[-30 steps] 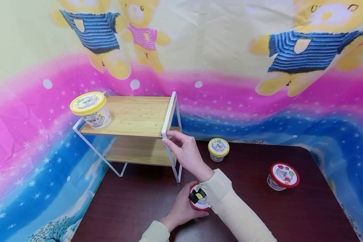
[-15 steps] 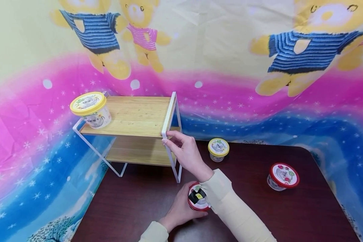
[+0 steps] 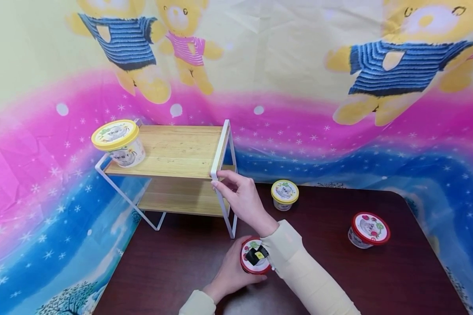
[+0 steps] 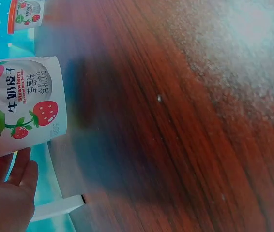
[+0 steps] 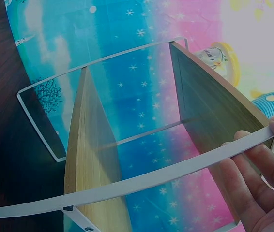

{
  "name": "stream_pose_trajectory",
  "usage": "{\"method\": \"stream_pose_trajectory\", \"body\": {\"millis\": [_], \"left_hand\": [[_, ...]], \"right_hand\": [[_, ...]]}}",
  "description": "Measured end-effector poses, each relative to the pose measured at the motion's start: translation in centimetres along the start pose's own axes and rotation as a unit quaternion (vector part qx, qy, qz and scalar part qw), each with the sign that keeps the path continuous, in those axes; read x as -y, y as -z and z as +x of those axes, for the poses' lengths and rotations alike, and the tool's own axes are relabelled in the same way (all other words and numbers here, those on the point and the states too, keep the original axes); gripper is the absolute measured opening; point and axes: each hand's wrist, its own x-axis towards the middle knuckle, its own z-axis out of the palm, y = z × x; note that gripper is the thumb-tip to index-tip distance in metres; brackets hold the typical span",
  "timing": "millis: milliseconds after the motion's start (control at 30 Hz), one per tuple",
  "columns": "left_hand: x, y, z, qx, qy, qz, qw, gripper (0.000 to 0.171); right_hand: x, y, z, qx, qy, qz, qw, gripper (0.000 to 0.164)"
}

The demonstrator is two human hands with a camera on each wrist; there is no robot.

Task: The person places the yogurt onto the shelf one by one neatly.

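Observation:
My left hand (image 3: 233,271) is curled round a strawberry milk cup (image 4: 23,106) with a red lid (image 3: 255,265). It is low over the table, in front of the shelf's right leg. The right wrist's black camera mount partly covers the lid in the head view. My right hand (image 3: 242,197) pinches the white metal frame (image 5: 175,170) at the front right corner of a two-tier wooden shelf (image 3: 177,146). Thumb and fingers lie on either side of the bar. On the top board's left end stands a larger tub (image 3: 127,154) with a yellow lid.
A small yellow-lidded cup (image 3: 285,194) stands behind my right forearm, to the right of the shelf. Farther right is another red-lidded cup (image 3: 368,229). The dark wooden table (image 3: 323,271) ends at a patterned cloth backdrop (image 3: 291,118). The shelf's lower board (image 3: 181,197) hangs above the tabletop.
My left hand has shifted slightly left with the strawberry cup, so more of its lid shows. The right hand, shelf and other cups have kept their places.

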Motion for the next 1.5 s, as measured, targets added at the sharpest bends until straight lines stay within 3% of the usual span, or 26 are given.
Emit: {"method": "stream_pose_trajectory", "body": {"millis": [600,900,1267,1500], "left_hand": [[0.1,2.1,-0.7,-0.031,-0.014,0.013,0.9993,0.104],[-0.1,3.8,-0.9,-0.040,0.036,0.007,0.9985,0.107],[0.2,5.7,-1.5,-0.046,0.006,0.017,0.9988,0.100],[0.4,7.1,-2.0,-0.052,0.038,0.026,0.9976,0.101]], "right_hand": [[-0.1,-0.1,0.0,0.000,-0.005,-0.003,1.000,0.026],[0.0,-0.1,0.1,0.003,-0.001,0.004,1.000,0.026],[0.0,-0.1,0.0,0.001,-0.003,0.001,1.000,0.026],[0.0,0.0,0.0,0.003,-0.006,-0.002,1.000,0.026]]}}
